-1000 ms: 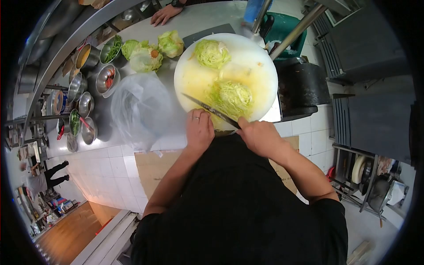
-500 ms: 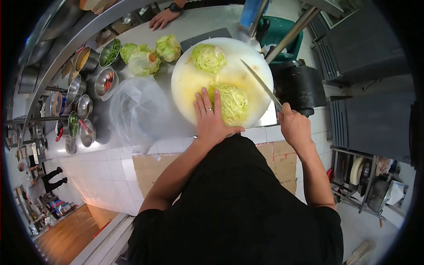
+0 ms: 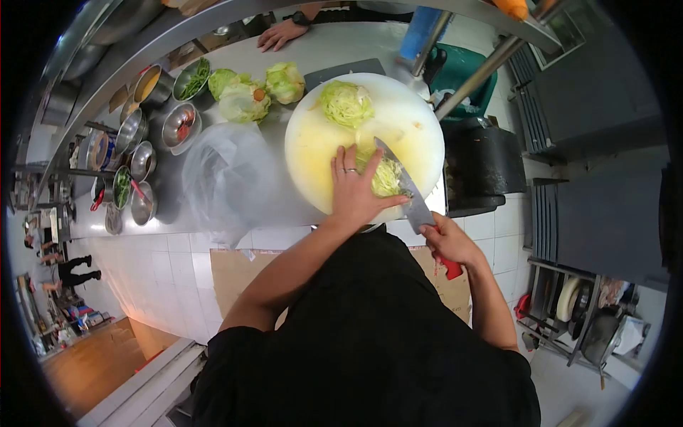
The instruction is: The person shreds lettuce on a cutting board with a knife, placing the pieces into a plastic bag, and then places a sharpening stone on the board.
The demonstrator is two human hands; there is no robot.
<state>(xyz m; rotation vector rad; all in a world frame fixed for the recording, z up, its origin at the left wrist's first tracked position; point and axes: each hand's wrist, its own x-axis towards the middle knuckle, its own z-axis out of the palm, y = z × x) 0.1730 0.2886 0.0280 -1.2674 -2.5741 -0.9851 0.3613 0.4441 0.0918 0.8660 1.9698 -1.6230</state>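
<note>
On the round white cutting board (image 3: pixel 310 146), a cut lettuce half (image 3: pixel 386 178) lies at the near side. My left hand (image 3: pixel 356 193) holds it from the left, fingers over its top and thumb along the near edge. In my right hand (image 3: pixel 453 242) is the red handle of a kitchen knife (image 3: pixel 414 198). Its wide blade slants along the right side of that lettuce, tip pointing away from me and heel close by my left thumb. Farther up the board sits another lettuce half (image 3: pixel 346 104), apart from both hands.
A clear plastic bag (image 3: pixel 220 181) lies left of the board. Beyond it are whole lettuce heads (image 3: pixel 244 102) and several metal bowls (image 3: pixel 181 127). Another person's hand (image 3: pixel 283 33) rests on the far counter. A green bin (image 3: pixel 466 75) and black container (image 3: pixel 485 160) stand to the right.
My right hand has brought the knife left and nearer to me, from the board's right edge to beside the lettuce half. My left hand stays on the lettuce; the view has shifted slightly.
</note>
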